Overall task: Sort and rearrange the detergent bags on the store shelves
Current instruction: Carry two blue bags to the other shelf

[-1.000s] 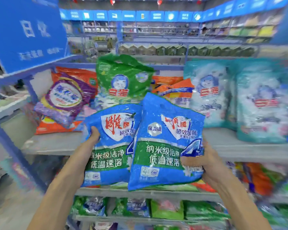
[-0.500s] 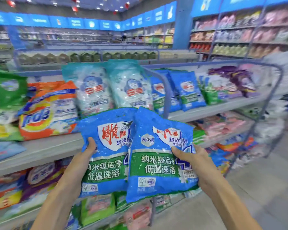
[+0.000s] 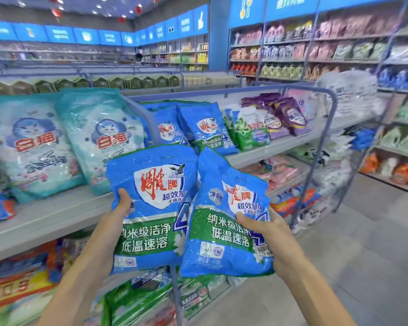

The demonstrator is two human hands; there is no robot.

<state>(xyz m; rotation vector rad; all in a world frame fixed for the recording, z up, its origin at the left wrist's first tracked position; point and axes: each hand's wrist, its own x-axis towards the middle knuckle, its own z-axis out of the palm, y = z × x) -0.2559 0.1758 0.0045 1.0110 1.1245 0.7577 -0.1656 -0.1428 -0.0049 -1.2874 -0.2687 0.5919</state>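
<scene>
Head view, shelf unit (image 3: pixel 57 215): grey top board carrying standing detergent bags, with a curved blue divider rail (image 3: pixel 149 123) between two bays.
Teal bags (image 3: pixel 64 142): two large ones lean back in the left bay. Risk: a held bag swung left at shelf height can knock them flat.
Left blue bag (image 3: pixel 151 208): held upright in front of the shelf edge, off the board.
Right blue bag (image 3: pixel 222 229): held alongside, its near edge lapping over the left one and its top corner creased. Risk: the slick film can slide out of a one-handed grip if either bag is lifted alone.
Matching blue stack (image 3: pixel 205 130): same brand, leaning in the bay just right of the rail and judged the likely destination. Risk: pushing two more bags in at once can topple the leaning row or catch on the rail.
Left hand (image 3: pixel 114 217): grips the left bag's outer edge, thumb flat on the front. The fingers behind are hidden, so I cannot tell how they lie.
Right hand (image 3: pixel 273 236): grips the right bag's outer edge in the same way, thumb on the print and fingers out of sight.
Change, scene: the view has swung further right than half a second ago. The orange bag has left the frame and the blue stack now stands directly above the held pair.
Change, grips: both unchanged.
</scene>
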